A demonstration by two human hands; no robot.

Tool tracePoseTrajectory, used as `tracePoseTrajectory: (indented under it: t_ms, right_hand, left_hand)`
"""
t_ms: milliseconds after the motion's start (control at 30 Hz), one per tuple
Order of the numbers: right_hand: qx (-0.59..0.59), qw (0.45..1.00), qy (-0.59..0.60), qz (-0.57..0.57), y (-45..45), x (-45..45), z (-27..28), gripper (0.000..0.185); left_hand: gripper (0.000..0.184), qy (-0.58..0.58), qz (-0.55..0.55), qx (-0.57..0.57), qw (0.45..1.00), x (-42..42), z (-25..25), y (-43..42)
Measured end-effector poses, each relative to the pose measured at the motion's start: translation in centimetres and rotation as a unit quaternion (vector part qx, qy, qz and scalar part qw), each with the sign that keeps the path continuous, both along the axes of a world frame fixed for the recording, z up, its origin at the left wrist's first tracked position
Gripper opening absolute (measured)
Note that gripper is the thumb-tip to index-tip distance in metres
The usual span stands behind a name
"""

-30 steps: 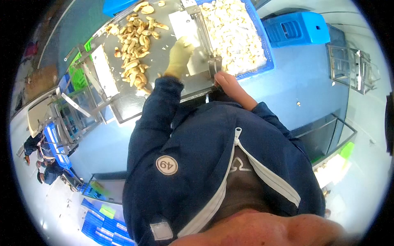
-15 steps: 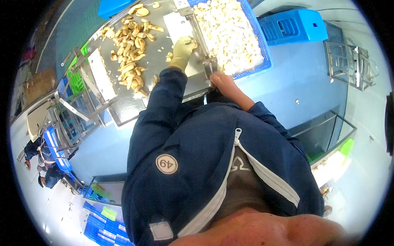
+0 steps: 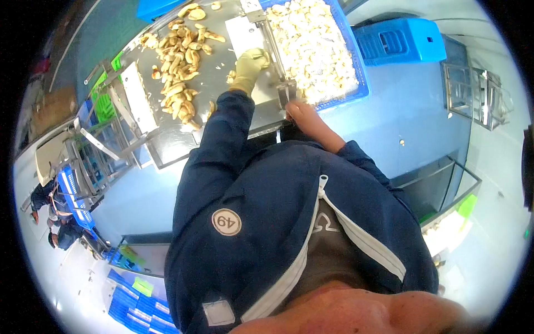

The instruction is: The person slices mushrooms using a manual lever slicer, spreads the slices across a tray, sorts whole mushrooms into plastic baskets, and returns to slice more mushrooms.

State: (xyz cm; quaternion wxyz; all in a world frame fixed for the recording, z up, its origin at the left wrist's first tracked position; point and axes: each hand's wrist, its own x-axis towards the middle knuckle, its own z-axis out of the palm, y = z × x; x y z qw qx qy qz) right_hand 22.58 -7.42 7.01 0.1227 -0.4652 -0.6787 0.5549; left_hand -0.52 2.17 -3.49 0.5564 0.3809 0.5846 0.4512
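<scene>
My left hand (image 3: 252, 68), in a pale yellow glove, is over the steel table with its fingers curled in. It is beside a long metal bar fixture (image 3: 273, 50), and what its fingers hold is hidden. My bare right hand (image 3: 300, 113) closes around the near end of the fixture, at a metal lever (image 3: 286, 92). Brownish, elongated mushroom-like pieces (image 3: 178, 72) lie heaped to the left of my gloved hand. Right of the fixture, a blue basket (image 3: 362, 75) holds many pale cut pieces (image 3: 314, 50). A white board (image 3: 245, 36) lies beyond my left hand.
A blue plastic stool (image 3: 406, 39) stands right of the basket. Metal frames (image 3: 473, 92) are farther right, with more racks (image 3: 100, 145) on the left. Other people (image 3: 64, 234) are at the far left. A dark-framed stand (image 3: 439, 178) is behind me on the right.
The view has shifted slightly, so the table and basket appear a little lower and to the right. Both hands keep nearly the same place beside the metal fixture.
</scene>
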Motion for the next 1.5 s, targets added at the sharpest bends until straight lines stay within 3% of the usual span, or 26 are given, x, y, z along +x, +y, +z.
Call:
tracePoseTrajectory:
  t_ms: [67,133,200,267,400,600,667,800,900,1033,1133,1233,1267,1367,1433,1500]
  right_hand:
    - [-0.012,0.999,0.038,-0.027,0.9,-0.4,4.1,0.039]
    - [-0.034,0.998,0.035,-0.034,1.3,-0.5,5.0,0.040]
    - [-0.069,0.997,-0.009,-0.019,1.1,-0.6,4.0,0.040]
    - [-0.043,0.999,-0.002,-0.014,0.1,0.0,-0.7,0.041]
    - [-0.003,1.000,0.000,-0.015,-0.4,0.1,-2.3,0.041]
    - [-0.029,0.998,0.050,0.000,2.4,-0.6,5.9,0.039]
    - [-0.013,1.000,0.014,-0.002,1.4,-0.4,3.1,0.039]
    - [-0.020,1.000,-0.006,-0.017,-0.7,0.3,-2.8,0.037]
    - [0.052,0.998,0.028,0.016,-0.6,0.5,-3.1,0.027]
    - [0.201,0.976,0.004,0.089,-0.2,0.4,-0.3,0.009]
    - [0.217,0.972,0.021,0.090,-0.2,0.4,-0.4,0.010]
    - [0.229,0.968,0.021,0.100,-0.1,0.5,-0.7,0.009]
    - [0.228,0.968,0.024,0.101,0.0,0.5,-0.8,0.009]
    - [0.200,0.975,0.039,0.086,-0.1,0.5,-1.2,0.009]
    - [0.172,0.980,0.043,0.086,-0.2,0.6,-1.6,0.008]
    - [0.172,0.980,0.038,0.089,-0.3,0.8,-1.8,0.008]
  left_hand:
    - [0.021,-0.014,0.030,-0.023,0.999,1.1,1.9,0.0]
    - [0.021,-0.008,0.020,-0.020,1.000,0.9,0.5,0.6]
    - [0.020,0.017,0.016,-0.031,0.999,0.4,-0.1,0.7]
    - [0.019,0.052,0.013,-0.057,0.997,1.1,0.6,0.8]
    - [0.011,0.093,0.022,-0.059,0.994,1.5,2.6,0.9]
    - [0.012,0.187,-0.008,-0.017,0.982,0.9,-1.1,0.8]
    - [0.014,0.256,-0.019,0.013,0.966,0.4,-3.1,1.0]
    - [0.013,0.250,0.001,0.027,0.968,2.1,2.9,-0.5]
    - [0.015,0.444,0.067,0.087,0.890,3.3,5.8,-0.6]
    - [0.014,0.225,0.114,0.048,0.967,5.0,3.4,0.5]
    - [0.017,0.212,0.140,0.006,0.967,5.6,2.7,0.5]
    - [0.018,0.070,0.172,-0.032,0.982,5.8,4.0,0.0]
    - [0.017,0.068,0.165,0.030,0.984,5.9,3.6,-0.1]
    - [0.018,0.243,0.101,0.208,0.942,3.7,11.7,-0.7]
    - [0.020,0.479,0.131,0.104,0.861,-2.7,7.0,0.8]
    - [0.020,0.571,0.188,0.117,0.791,-6.4,10.8,0.0]
